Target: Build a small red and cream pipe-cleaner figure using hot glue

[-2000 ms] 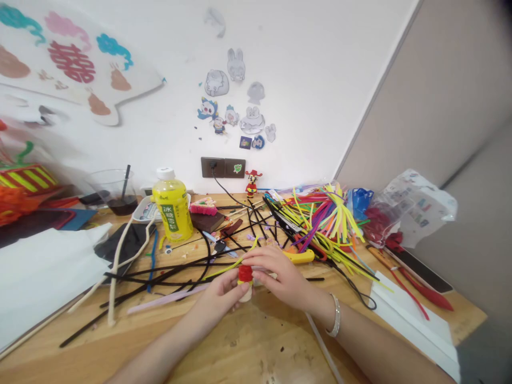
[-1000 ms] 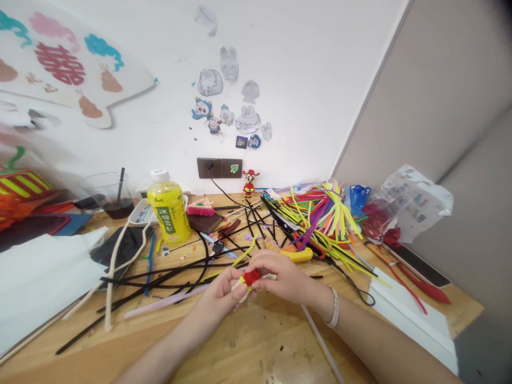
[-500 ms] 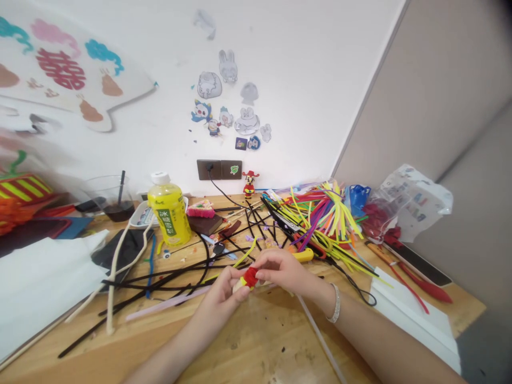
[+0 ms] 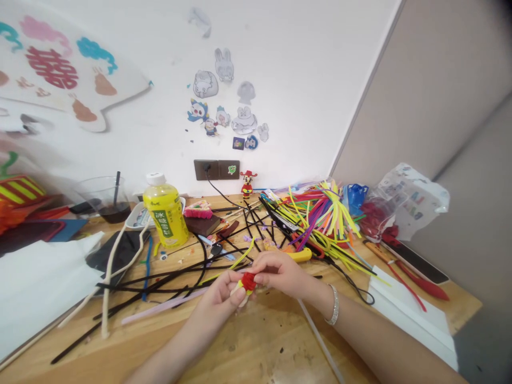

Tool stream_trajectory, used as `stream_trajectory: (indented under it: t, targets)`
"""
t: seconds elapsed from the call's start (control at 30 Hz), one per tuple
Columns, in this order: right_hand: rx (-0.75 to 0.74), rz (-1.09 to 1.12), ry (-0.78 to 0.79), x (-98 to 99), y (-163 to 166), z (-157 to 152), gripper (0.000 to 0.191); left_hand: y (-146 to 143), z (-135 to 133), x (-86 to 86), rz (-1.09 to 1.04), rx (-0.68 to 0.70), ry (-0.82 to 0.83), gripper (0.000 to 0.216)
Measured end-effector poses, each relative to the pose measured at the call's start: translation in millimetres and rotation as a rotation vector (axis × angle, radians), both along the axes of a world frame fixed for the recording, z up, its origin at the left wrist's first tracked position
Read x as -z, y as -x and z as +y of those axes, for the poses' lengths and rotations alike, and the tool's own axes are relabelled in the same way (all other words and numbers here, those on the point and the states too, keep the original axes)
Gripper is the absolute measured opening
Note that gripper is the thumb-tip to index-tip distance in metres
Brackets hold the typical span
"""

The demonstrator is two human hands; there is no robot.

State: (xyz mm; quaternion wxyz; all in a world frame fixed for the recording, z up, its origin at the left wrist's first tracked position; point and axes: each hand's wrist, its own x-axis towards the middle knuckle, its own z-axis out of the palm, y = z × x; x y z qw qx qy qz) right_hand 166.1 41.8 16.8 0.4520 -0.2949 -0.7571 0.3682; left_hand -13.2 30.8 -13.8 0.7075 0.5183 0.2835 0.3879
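Below centre, my left hand [image 4: 222, 296] grips the red-topped piece [image 4: 248, 282], right hand [image 4: 282, 272] pinching it, likely shaping; next needs steadiness

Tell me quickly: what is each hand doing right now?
Left hand: closed, holding the small red-and-yellow piece.
Right hand: closed, pinching that same piece at its red end.

One left hand [image 4: 224, 293], one right hand [image 4: 280, 272], one bracelet [image 4: 334, 305], one red-and-yellow piece [image 4: 248, 281], one drink bottle [image 4: 167, 216], one clear cup [image 4: 114, 212], one red-hatted figurine [image 4: 248, 186], one black plug [image 4: 207, 167]; the colourful strips [image 4: 319, 216] lie too tangled to count
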Motion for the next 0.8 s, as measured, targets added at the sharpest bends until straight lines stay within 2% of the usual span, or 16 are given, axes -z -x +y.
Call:
stream_trajectory:
  t: [0.13,0.3,0.37,0.43,0.53,0.67,0.8]
  targets:
    - [0.014,-0.092,-0.152,-2.2,-1.0,-1.9,0.033,-0.9,-2.8,-2.6,-0.074,0.027,0.071,0.031]
    - [0.097,-0.077,-0.245,4.7,3.8,-7.2,0.036,-2.7,-8.7,-12.2,-0.177,0.036,0.166,0.028]
    - [0.099,-0.015,-0.194,6.8,6.4,-9.3,0.033,-2.9,-9.7,-13.5,-0.2,0.054,0.178,0.028]
    - [0.06,0.044,-0.055,7.0,7.5,-10.4,0.035,-2.0,-8.9,-13.0,-0.19,0.085,0.168,0.027]
    - [-0.035,-0.01,0.139,3.9,5.2,-9.4,0.041,0.5,-5.8,-11.0,-0.128,0.124,0.149,0.025]
    - [-0.098,-0.151,0.14,0.5,0.2,-5.3,0.039,1.4,-3.6,-9.4,-0.086,0.139,0.128,0.027]
    - [-0.064,-0.08,0.159,3.8,2.2,-4.5,0.038,-0.3,-3.6,-7.6,-0.073,0.115,0.092,0.028]
